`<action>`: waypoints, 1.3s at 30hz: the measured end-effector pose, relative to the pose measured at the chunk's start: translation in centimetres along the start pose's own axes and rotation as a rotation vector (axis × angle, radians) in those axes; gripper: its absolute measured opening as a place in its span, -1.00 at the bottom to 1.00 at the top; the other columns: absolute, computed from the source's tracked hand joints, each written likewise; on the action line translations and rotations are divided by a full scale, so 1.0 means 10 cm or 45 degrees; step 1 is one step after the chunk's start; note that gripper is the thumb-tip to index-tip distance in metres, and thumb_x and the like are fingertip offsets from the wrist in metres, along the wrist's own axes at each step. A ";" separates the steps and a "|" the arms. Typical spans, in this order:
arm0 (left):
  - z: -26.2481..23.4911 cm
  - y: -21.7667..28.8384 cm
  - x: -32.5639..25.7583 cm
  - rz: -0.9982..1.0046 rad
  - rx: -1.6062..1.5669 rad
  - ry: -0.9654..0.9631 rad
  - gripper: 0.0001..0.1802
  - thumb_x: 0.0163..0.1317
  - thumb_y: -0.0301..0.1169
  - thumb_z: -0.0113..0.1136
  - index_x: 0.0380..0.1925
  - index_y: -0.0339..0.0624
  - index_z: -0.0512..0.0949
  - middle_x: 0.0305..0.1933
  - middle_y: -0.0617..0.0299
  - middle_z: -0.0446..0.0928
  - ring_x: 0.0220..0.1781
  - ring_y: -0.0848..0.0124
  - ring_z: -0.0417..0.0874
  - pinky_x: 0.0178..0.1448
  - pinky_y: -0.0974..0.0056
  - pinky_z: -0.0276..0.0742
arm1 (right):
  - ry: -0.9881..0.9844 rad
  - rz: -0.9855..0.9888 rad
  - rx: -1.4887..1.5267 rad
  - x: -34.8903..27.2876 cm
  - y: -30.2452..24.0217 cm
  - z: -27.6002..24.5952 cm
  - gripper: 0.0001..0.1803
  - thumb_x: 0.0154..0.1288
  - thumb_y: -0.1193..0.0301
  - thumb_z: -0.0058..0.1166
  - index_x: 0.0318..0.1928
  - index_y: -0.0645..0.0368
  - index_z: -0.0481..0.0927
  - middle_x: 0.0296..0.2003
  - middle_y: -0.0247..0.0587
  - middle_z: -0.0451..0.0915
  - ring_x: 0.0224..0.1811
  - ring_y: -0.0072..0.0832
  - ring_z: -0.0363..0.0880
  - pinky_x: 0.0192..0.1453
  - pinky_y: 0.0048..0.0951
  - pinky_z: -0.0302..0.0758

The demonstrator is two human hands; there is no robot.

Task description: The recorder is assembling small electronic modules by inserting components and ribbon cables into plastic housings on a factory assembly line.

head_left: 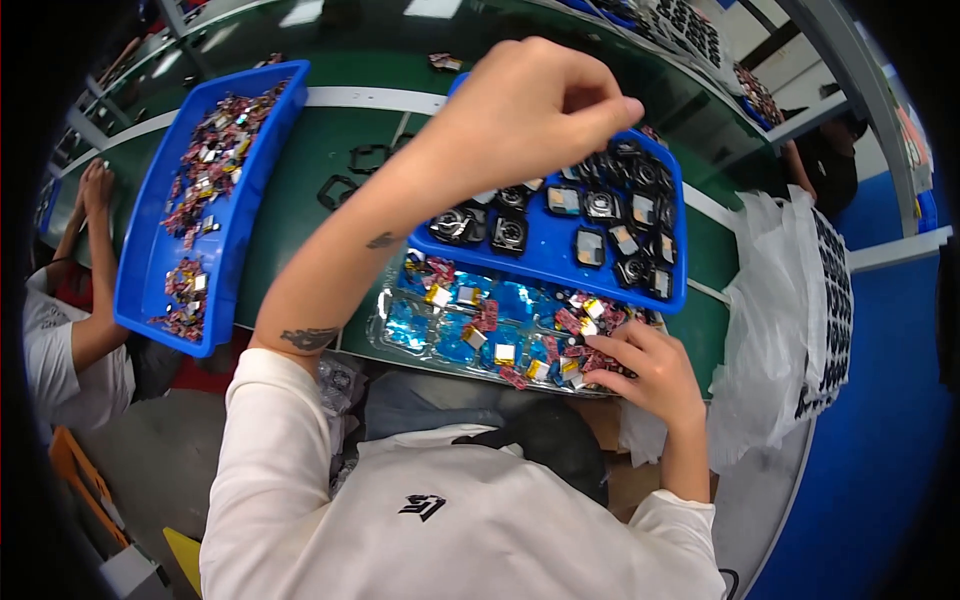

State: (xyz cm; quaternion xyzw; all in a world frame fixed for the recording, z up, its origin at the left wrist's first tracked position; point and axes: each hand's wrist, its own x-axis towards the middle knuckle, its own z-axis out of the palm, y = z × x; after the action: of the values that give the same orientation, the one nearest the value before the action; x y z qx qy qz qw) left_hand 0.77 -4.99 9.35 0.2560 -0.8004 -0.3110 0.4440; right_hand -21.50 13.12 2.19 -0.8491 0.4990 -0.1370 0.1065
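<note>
My left hand (550, 105) is raised over a blue tray (540, 262), thumb and fingertips pinched together. Whatever the pinch may hold is too small or hidden to make out. Black plastic housings (600, 205), several with pale square parts in them, lie in the tray. My right hand (655, 372) is low over the right end of a clear blister tray (385, 325). Its thumb and fingers are apart, the fingertips among small red circuit boards (567, 320) wired to silver-and-yellow battery cells (504, 353). Blue film shows through the pockets.
At left, a long blue bin (228, 270) holds many more boards with cells. Black frames (337, 190) lie on the green bench (275, 220). White plastic sheeting (765, 310) drapes beside stacked trays of black parts (832, 310) at right. Another person's hands (97, 185) are at far left.
</note>
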 end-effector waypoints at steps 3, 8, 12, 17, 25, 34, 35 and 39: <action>0.09 -0.01 -0.04 0.049 -0.069 0.012 -0.76 0.21 -0.34 0.19 -0.38 -0.34 0.62 -0.57 0.29 0.56 -0.54 0.66 0.48 -0.45 0.51 0.38 | 0.283 -0.029 0.008 0.12 -0.12 0.15 -0.55 -0.10 0.34 0.34 -0.09 0.07 0.62 -0.44 -0.26 0.47 -0.46 -0.39 0.46 -0.40 -0.39 0.43; -0.14 0.13 -0.46 0.177 0.254 0.181 -0.82 0.13 -0.39 0.26 -0.35 -0.29 0.62 -0.46 0.17 0.60 -0.44 0.42 0.58 -0.30 0.34 0.49 | 0.360 -0.125 0.147 0.28 -0.16 0.24 -0.58 -0.08 0.41 0.33 -0.11 0.10 0.64 -0.44 -0.25 0.47 -0.47 -0.39 0.47 -0.41 -0.42 0.44; -0.68 0.30 -1.19 0.115 0.786 0.365 -0.79 -0.04 -0.48 0.32 -0.33 -0.22 0.63 -0.23 0.17 0.61 -0.12 0.26 0.56 0.01 0.24 0.42 | 0.460 -0.032 0.236 0.12 -0.13 0.25 -0.63 -0.09 0.49 0.33 -0.16 0.17 0.65 -0.42 -0.23 0.48 -0.46 -0.40 0.47 -0.42 -0.45 0.43; -1.76 -0.24 -2.69 -0.734 1.742 1.410 -0.39 0.01 -0.23 0.36 0.09 -0.15 0.43 0.20 0.02 0.34 0.26 0.08 0.27 0.35 0.06 0.05 | 0.831 -0.035 0.288 -0.04 0.03 0.32 -0.75 -0.07 0.66 0.22 -0.27 0.28 0.64 -0.43 -0.14 0.52 -0.46 -0.36 0.48 -0.43 -0.46 0.40; -2.20 -0.65 -1.61 -0.344 1.312 -0.094 -0.17 -0.22 -0.36 0.41 0.20 0.02 0.35 0.33 0.03 0.23 0.37 0.03 0.18 0.35 0.03 0.20 | 1.155 0.171 0.272 -0.05 0.22 0.42 -0.91 0.16 0.67 0.03 -0.33 0.39 0.59 -0.48 -0.14 0.54 -0.46 -0.43 0.49 -0.39 -0.52 0.40; -2.44 -1.76 -0.87 -0.830 1.522 -1.065 0.42 -0.52 -0.15 0.60 0.40 0.19 -0.13 0.46 -0.03 -0.13 0.46 -0.07 -0.06 0.43 -0.09 0.04 | 1.252 0.308 0.393 -0.09 0.30 0.52 -0.91 0.23 0.63 0.01 -0.33 0.39 0.59 -0.50 -0.20 0.54 -0.51 -0.57 0.48 -0.44 -0.61 0.39; -2.54 -1.86 -0.91 -0.783 1.332 -1.017 0.41 -0.51 -0.15 0.60 0.40 0.20 -0.12 0.43 -0.07 -0.09 0.43 -0.09 0.01 0.43 -0.05 0.06 | 1.253 0.301 0.392 -0.10 0.30 0.51 -0.91 0.23 0.63 0.01 -0.33 0.38 0.59 -0.50 -0.21 0.54 -0.50 -0.58 0.48 -0.44 -0.62 0.39; -2.49 -1.70 -0.95 -0.842 1.050 -0.926 0.27 -0.44 -0.17 0.56 0.35 0.06 0.00 0.26 -0.13 0.11 0.35 -0.12 0.14 0.39 0.00 0.12 | 1.270 0.352 0.450 -0.14 0.31 0.55 -0.90 0.24 0.62 0.01 -0.32 0.38 0.59 -0.50 -0.22 0.54 -0.51 -0.59 0.48 -0.45 -0.63 0.38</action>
State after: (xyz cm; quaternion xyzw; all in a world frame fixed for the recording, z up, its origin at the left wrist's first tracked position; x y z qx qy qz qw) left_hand 29.21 -16.73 2.02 0.5172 -0.8326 -0.1652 -0.1101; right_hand -22.86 13.14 -4.12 -0.5766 0.5655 -0.5895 0.0149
